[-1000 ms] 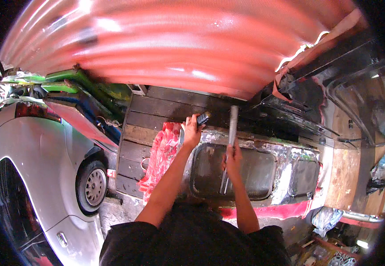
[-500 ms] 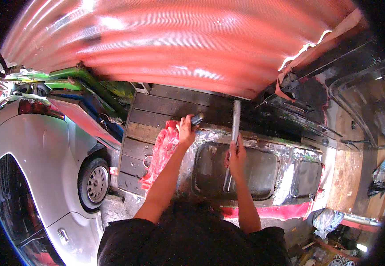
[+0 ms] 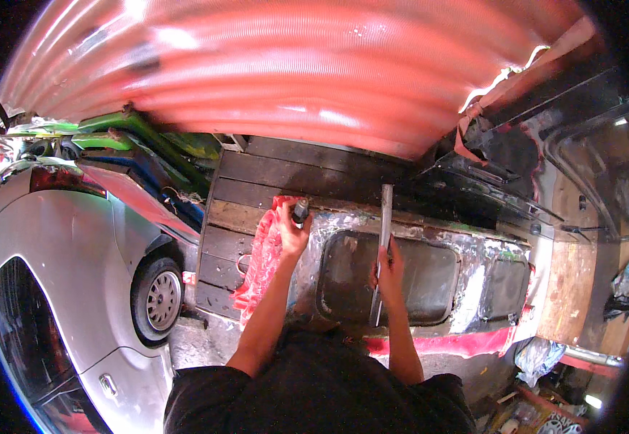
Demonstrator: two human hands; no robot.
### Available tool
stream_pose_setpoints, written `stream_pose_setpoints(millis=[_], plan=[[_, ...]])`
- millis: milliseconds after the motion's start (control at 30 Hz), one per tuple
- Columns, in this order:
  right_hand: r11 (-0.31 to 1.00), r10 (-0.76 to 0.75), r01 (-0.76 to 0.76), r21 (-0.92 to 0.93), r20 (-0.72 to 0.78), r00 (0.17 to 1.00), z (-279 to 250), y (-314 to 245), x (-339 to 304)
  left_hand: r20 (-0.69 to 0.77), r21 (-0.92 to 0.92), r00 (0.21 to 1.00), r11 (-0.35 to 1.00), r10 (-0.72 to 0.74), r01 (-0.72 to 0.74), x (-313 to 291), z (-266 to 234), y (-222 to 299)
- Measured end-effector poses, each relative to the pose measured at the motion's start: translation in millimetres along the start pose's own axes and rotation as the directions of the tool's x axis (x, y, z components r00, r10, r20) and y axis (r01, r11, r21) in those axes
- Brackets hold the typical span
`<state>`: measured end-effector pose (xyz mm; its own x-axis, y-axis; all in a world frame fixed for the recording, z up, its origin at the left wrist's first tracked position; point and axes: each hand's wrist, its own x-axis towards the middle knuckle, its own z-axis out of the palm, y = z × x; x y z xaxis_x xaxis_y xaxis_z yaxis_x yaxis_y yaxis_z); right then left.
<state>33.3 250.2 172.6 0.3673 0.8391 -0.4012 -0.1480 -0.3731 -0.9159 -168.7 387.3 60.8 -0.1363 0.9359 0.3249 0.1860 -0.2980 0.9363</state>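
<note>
My left hand (image 3: 292,230) is closed around a short, dark cylinder (image 3: 300,210) with a shiny end; its exact kind is unclear. It is above the left end of a worn, paint-spotted vehicle panel (image 3: 468,278), close to a crumpled red cloth (image 3: 258,264). My right hand (image 3: 390,269) grips a long, straight grey metal bar (image 3: 386,215) near its middle. The bar points away from me, over the panel's large dark recess (image 3: 430,278). Whether it touches the panel cannot be made out.
Dark wooden planks (image 3: 235,171) lie under and behind the panel. At left stands a silver car (image 3: 75,239), beside green panels (image 3: 104,141). Red corrugated sheeting (image 3: 278,72) rises at the far side. A dark vehicle body part (image 3: 582,152) and plastic bag (image 3: 536,359) are at right.
My left hand has shifted left and slightly nearer, and the dark cylinder has turned more away from me. The right hand and bar have come a little closer to me.
</note>
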Motion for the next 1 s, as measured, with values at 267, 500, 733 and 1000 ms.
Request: stream_pose_setpoints(millis=[267,500,733,1000], plan=[[0.993,0.087,-0.079,0.086,-0.085,0.993,-17.0,18.8,-22.5,0.105,-0.335,0.994,0.94,-0.03,0.064,16.0,11.1,44.6],[0.996,0.08,-0.075,0.058,-0.099,0.992,-28.3,24.4,-34.9,0.291,-0.349,0.953,0.919,-0.082,0.185,-8.9,32.7,65.3],[0.995,0.067,-0.06,0.082,-0.086,0.994,-39.3,33.1,-48.1,0.306,-0.241,0.952,0.965,-0.025,0.103,-5.7,52.9,77.7],[0.99,0.124,-0.122,0.074,-0.017,0.992,-58.9,37.4,-56.3,0.345,-0.254,0.935,0.951,-0.078,0.174,-4.7,67.4,72.8]])
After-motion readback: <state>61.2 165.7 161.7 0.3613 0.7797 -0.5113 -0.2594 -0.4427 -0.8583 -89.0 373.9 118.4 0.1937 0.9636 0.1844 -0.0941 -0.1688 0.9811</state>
